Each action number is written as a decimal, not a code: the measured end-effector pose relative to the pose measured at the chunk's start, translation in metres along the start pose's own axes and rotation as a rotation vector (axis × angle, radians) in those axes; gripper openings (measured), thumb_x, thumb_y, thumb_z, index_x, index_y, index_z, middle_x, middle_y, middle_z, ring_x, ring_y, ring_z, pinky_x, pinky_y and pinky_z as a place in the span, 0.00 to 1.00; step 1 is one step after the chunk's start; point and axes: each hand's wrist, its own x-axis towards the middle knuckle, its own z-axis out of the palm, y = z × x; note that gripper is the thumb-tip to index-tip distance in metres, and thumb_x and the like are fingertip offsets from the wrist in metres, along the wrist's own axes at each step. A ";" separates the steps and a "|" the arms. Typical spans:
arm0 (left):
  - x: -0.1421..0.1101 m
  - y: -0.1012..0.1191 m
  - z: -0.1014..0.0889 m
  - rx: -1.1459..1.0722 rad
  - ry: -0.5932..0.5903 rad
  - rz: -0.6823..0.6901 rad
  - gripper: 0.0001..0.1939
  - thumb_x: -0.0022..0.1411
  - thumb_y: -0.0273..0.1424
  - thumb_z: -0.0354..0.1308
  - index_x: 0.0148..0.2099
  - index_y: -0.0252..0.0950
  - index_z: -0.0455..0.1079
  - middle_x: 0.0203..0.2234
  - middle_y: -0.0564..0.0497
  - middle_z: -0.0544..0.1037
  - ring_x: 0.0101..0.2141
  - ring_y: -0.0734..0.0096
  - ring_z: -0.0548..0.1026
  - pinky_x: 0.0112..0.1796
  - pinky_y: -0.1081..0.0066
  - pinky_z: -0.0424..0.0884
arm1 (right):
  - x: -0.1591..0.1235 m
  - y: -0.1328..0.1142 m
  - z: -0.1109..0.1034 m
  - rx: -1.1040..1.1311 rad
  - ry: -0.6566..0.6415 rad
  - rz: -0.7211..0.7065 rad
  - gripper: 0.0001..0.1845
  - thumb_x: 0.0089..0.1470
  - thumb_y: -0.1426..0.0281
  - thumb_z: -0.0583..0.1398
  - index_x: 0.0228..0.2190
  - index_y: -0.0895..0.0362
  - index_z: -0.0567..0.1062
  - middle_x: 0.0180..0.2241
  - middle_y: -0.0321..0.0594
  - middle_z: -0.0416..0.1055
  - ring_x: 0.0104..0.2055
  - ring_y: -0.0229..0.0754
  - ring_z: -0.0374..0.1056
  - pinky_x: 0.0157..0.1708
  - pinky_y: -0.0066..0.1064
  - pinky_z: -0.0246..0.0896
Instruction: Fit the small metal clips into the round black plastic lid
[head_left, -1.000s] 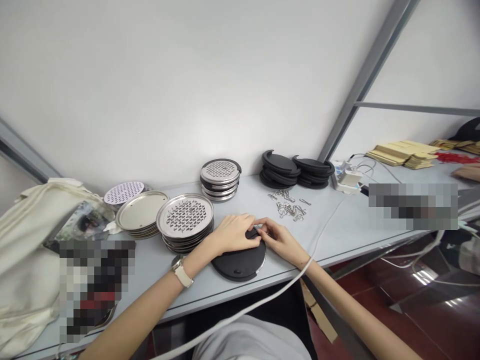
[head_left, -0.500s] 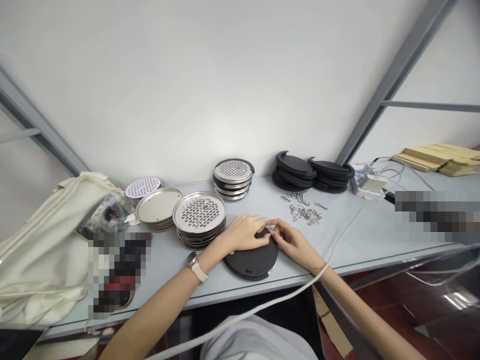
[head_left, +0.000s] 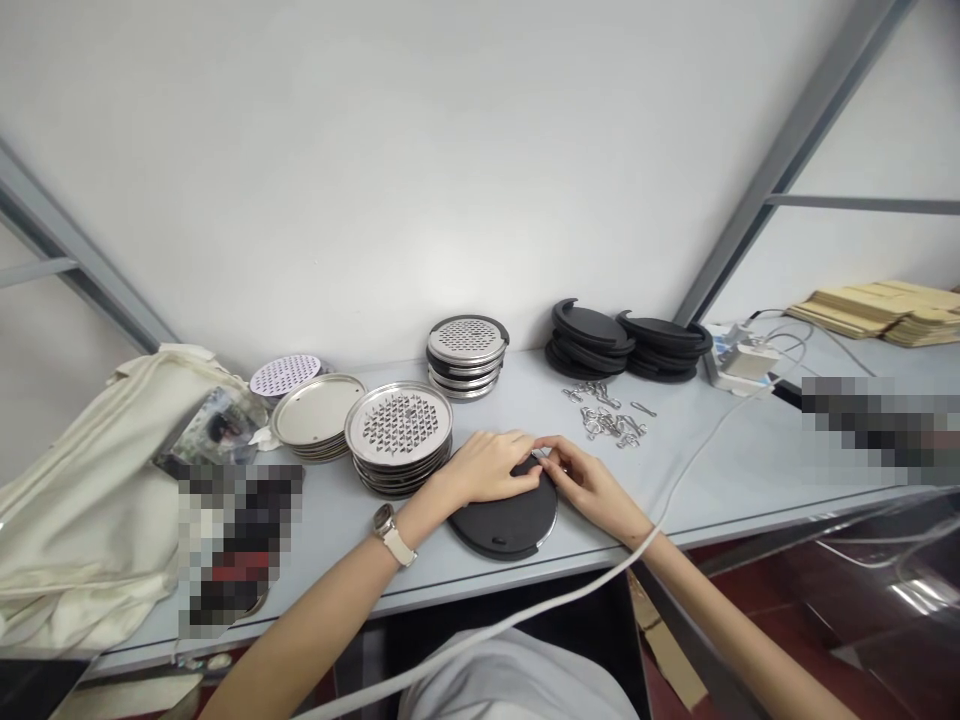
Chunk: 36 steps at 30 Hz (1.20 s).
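Compared with one second ago, my head view has turned toward the left side. The round matt-black disc [head_left: 506,525], the left hand [head_left: 491,467] and the right hand [head_left: 589,482] therefore appear farther right in my picture. At the right edge, another person's hand and some red pieces have gone out of view. At the left, the slanted grey metal post [head_left: 82,240] shows more, with its thin grey crossbar [head_left: 37,271], and one flat black object [head_left: 37,685] has come in below.
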 end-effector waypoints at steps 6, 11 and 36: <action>0.000 0.001 0.000 0.019 -0.015 -0.012 0.10 0.63 0.38 0.50 0.39 0.37 0.64 0.32 0.52 0.73 0.29 0.67 0.72 0.27 0.69 0.59 | 0.000 0.001 -0.001 0.002 0.002 0.005 0.14 0.62 0.63 0.51 0.45 0.56 0.69 0.25 0.33 0.62 0.28 0.37 0.60 0.30 0.28 0.56; 0.000 0.003 -0.003 0.010 -0.034 -0.028 0.11 0.64 0.38 0.49 0.41 0.36 0.64 0.33 0.51 0.73 0.30 0.67 0.72 0.28 0.70 0.60 | 0.001 -0.002 -0.002 -0.015 -0.004 -0.001 0.14 0.62 0.64 0.51 0.46 0.55 0.68 0.24 0.32 0.62 0.27 0.37 0.59 0.29 0.27 0.55; 0.000 0.003 -0.005 -0.013 -0.044 -0.008 0.10 0.63 0.38 0.50 0.39 0.37 0.64 0.32 0.51 0.74 0.30 0.68 0.72 0.28 0.71 0.60 | -0.001 -0.008 -0.003 -0.031 -0.029 -0.038 0.14 0.64 0.63 0.48 0.45 0.54 0.67 0.26 0.34 0.66 0.27 0.38 0.61 0.31 0.29 0.57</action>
